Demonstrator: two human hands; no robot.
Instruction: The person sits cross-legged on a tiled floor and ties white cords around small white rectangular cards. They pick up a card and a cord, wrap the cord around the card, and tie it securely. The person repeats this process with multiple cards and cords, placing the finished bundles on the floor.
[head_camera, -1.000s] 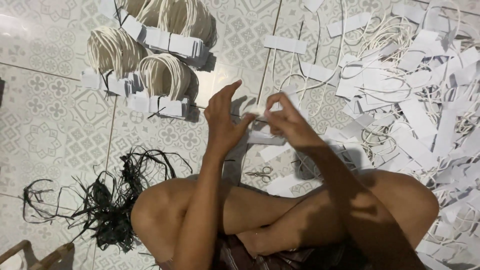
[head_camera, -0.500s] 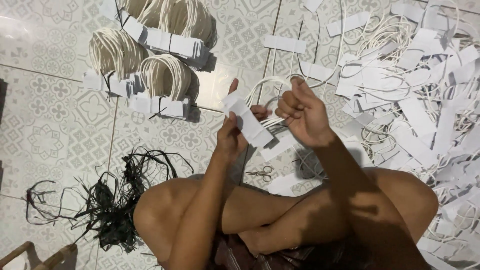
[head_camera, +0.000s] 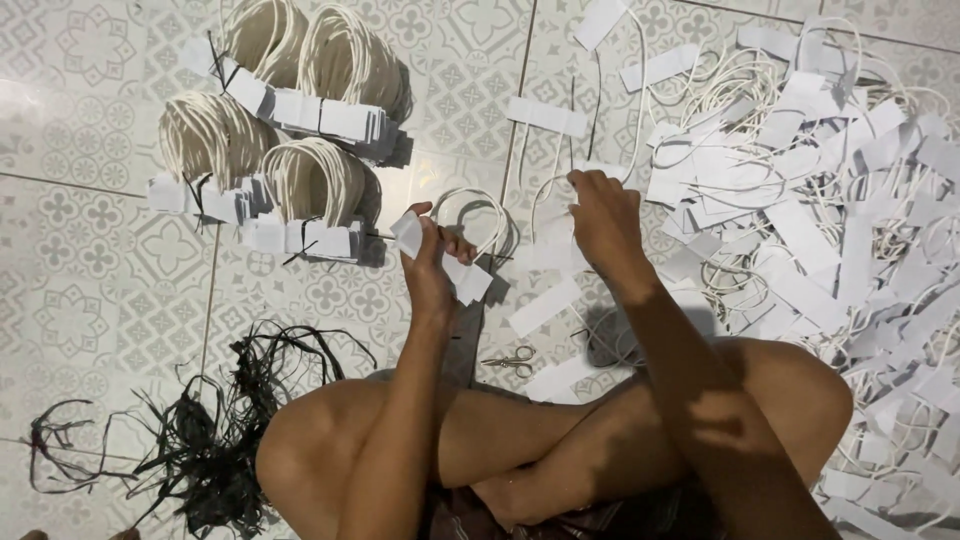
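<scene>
My left hand (head_camera: 432, 268) grips a small stack of white paper tags (head_camera: 468, 282) whose white string loops (head_camera: 478, 212) arc up behind it. My right hand (head_camera: 603, 222) reaches over the floor to the right, with its fingers closed on a loose white tag with string (head_camera: 556, 188) at the edge of a big heap. I sit cross-legged on the tiled floor, with my knees below both hands.
Several tied bundles of tags with cream string loops (head_camera: 285, 150) lie at upper left. A large loose heap of white tags and strings (head_camera: 820, 190) covers the right side. A tangle of black ties (head_camera: 190, 440) lies at lower left. Small scissors (head_camera: 512, 360) rest near my knee.
My hands have parted: the right one has moved right and onto the loose heap, while the left keeps the tag stack and has lowered slightly.
</scene>
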